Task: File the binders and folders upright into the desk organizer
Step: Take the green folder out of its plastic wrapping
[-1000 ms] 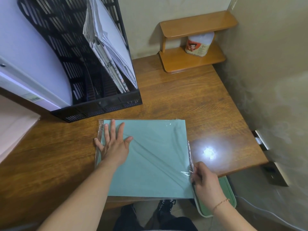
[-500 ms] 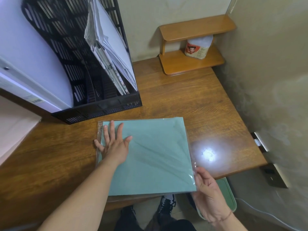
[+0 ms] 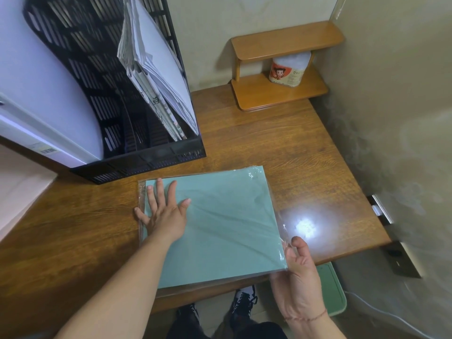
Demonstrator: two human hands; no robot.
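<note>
A teal folder point(image 3: 227, 223) in a clear plastic sleeve lies flat on the wooden desk point(image 3: 281, 152), its near edge overhanging the desk front. My left hand point(image 3: 162, 214) rests flat on its left part, fingers spread. My right hand point(image 3: 297, 267) is at the folder's near right corner, fingers under the edge and thumb up beside it. The black mesh desk organizer point(image 3: 137, 162) stands behind at the left. It holds a stack of white papers point(image 3: 156, 77) upright in its right slot and a white binder point(image 3: 41, 94) at its left.
A small two-tier wooden shelf point(image 3: 281, 94) with a tissue pack point(image 3: 289, 69) stands in the back right corner against the wall. A pale surface point(image 3: 17, 192) juts in at the left edge. A green bin point(image 3: 332, 289) sits on the floor below the desk's right front.
My right hand moved from on top of the folder's right edge to under its near right corner, palm turned up. The folder slid slightly toward the organizer. My left hand stayed flat on it.
</note>
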